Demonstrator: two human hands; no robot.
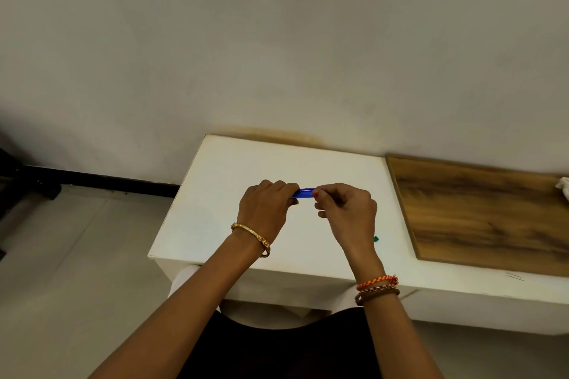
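A small blue plastic object (304, 193), long and narrow, is held above the white table (221, 194) between both hands. My left hand (266, 209) grips its left end with curled fingers. My right hand (346, 209) pinches its right end between thumb and fingers. Only the short middle stretch of the blue object shows; both ends are hidden in the hands. A gold bangle sits on the left wrist, orange and brown threads on the right wrist.
A wooden board (480, 212) lies on the table to the right, with a bit of white cloth (563, 188) at its far right. A small green mark (376, 238) sits near the right wrist. A wall stands right behind the table; floor lies to the left.
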